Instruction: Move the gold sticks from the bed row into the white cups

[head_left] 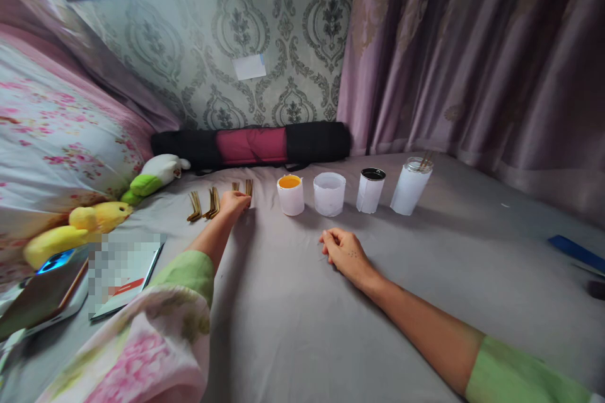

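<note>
My left hand (pixel 235 201) reaches to the far left, its fingers closed at the base of a bundle of thin brown sticks (pixel 249 187). Beside it on the sheet lie more such bundles (pixel 213 203), bent near their lower ends; one is partly hidden behind the hand. My right hand (pixel 347 255) rests on the sheet with fingers curled in, and I see nothing in them. Beyond it stand four white-wrapped containers in a row: a cup with an orange inside (pixel 290 198), a wide translucent cup (pixel 329 196), a dark-mouthed can (pixel 370 192) and a tilted-looking jar (pixel 410 189) with thin sticks at its rim.
A grey sheet (pixel 283 327) covers the surface. A black and red rolled bag (pixel 250 146) lies along the wall. Plush toys (pixel 101 217), a phone (pixel 57 261) and a flat booklet (pixel 125 274) are on the left. A blue object (pixel 576 250) lies far right.
</note>
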The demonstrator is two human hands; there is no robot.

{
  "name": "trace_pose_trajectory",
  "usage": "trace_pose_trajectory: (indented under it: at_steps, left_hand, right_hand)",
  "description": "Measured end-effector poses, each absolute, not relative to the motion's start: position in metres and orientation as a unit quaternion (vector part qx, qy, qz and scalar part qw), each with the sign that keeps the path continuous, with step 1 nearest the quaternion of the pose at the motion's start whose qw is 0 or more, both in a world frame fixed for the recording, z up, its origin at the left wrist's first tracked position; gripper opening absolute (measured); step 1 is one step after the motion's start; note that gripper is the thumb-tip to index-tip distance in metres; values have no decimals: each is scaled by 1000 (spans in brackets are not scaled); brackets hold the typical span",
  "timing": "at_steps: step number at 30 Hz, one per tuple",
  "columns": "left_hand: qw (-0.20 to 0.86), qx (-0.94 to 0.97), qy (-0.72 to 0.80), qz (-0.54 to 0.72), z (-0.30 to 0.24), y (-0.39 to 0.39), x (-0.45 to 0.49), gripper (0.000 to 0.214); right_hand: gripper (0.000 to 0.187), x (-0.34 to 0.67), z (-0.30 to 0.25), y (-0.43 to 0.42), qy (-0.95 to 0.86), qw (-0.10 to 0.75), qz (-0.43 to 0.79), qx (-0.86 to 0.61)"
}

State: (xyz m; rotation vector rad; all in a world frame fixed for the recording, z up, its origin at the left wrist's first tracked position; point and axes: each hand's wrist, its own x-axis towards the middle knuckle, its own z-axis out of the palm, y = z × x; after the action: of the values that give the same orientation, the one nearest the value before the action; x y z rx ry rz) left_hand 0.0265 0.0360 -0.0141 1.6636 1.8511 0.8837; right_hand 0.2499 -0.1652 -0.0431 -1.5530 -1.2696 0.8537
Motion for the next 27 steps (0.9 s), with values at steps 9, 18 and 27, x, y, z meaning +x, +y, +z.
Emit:
trace_pose_trajectory:
  at_steps: [9,18,27]
  left_hand:
    - [432,487,627,428,-12,22,43,6]
    - [544,398,556,487,-20,7,49,4]
    - [615,358,503,490,-22,-14,54,9]
  right_hand:
    - [36,250,-43,-165,-513,463,352,-632]
    - [36,250,-43,-166,-521,464,343,-629]
    - [35,250,-42,-167,-521,465,338,-631]
